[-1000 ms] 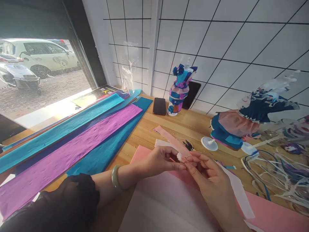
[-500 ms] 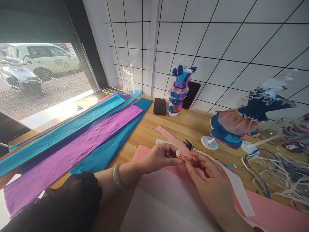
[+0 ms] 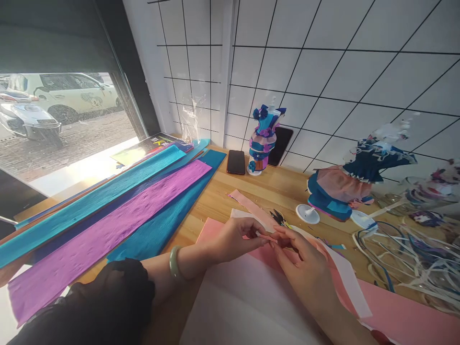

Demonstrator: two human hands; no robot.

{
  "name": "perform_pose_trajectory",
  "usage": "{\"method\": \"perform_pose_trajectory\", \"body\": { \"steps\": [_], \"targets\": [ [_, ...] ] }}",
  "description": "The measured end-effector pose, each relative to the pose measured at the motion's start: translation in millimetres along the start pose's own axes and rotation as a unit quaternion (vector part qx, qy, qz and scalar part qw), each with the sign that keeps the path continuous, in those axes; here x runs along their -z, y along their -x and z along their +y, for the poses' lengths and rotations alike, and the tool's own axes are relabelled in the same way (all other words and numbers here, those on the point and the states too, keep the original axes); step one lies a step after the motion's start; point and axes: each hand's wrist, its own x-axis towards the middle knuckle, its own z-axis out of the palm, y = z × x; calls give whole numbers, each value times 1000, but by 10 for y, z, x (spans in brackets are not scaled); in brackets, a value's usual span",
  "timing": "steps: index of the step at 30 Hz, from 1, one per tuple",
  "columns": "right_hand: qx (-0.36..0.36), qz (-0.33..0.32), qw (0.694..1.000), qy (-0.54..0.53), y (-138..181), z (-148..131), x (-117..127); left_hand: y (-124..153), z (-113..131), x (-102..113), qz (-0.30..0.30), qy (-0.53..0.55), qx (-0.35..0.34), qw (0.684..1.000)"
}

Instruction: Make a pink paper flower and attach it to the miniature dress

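Observation:
Between my two hands is a small gathered piece of pink crepe paper. My left hand, with a green bangle at the wrist, pinches its left end. The fingertips of my right hand grip the other end. Beneath both hands lie a white sheet and pink paper. A pink paper strip lies just beyond my fingers. Dark-bladed scissors rest beside that strip, partly hidden by my right hand. A pale strip curves past my right wrist.
Purple and turquoise crepe paper lies in long folds at left. A phone sits near a small paper-dressed mannequin. Another dressed mannequin leans at right, near tangled ribbons. A tiled wall closes the back.
The gathered paper has turned in my fingers, so its fanned, pale end no longer stands up and it looks flatter. Both hands stay close together. The camera view has shifted slightly.

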Motion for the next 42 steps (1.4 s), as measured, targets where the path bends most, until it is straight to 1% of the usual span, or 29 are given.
{"method": "perform_pose_trajectory", "body": {
  "steps": [2, 3, 7, 10, 14, 16, 19, 22, 27, 31, 33, 37, 42],
  "targets": [
    [-7, -11, 1000, -11, -16, -37, 12, 9, 27, -10, 26, -52, -11, 998],
    [-14, -17, 1000, -17, -26, -51, 17, 10, 42, -13, 30, -60, -11, 998],
    [-56, -54, 994, -77, -59, -69, 28, 5, 69, -9, 48, -37, 13, 998],
    [-71, -67, 988, -121, -78, -73, 38, 0, 57, -3, 57, -11, 20, 998],
    [-91, -58, 984, -140, -104, -88, 71, 2, 42, -7, 44, 7, 16, 999],
    [-101, -65, 980, -156, -112, -90, 89, 4, 41, -11, 39, 10, 10, 999],
    [-95, -78, 978, -169, -117, -99, 110, 7, 43, -13, 34, 5, 4, 999],
    [-84, -73, 982, -154, -116, -118, 119, 12, 53, -14, 29, -1, 10, 1000],
    [-91, -78, 978, -168, -123, -109, 126, 22, 92, -13, 30, -17, 18, 999],
    [-83, -83, 981, -153, -132, -84, 145, 19, 126, -4, -26, 67, 34, 997],
    [-77, -82, 983, -147, -134, -77, 147, 13, 130, 0, -39, 104, 39, 993],
    [-66, -80, 983, -150, -132, -57, 118, 2, 109, -4, -22, 126, 43, 991],
    [-92, -88, 977, -173, -123, -41, 72, 2, 80, -16, -13, 132, 49, 990]
  ]
}}
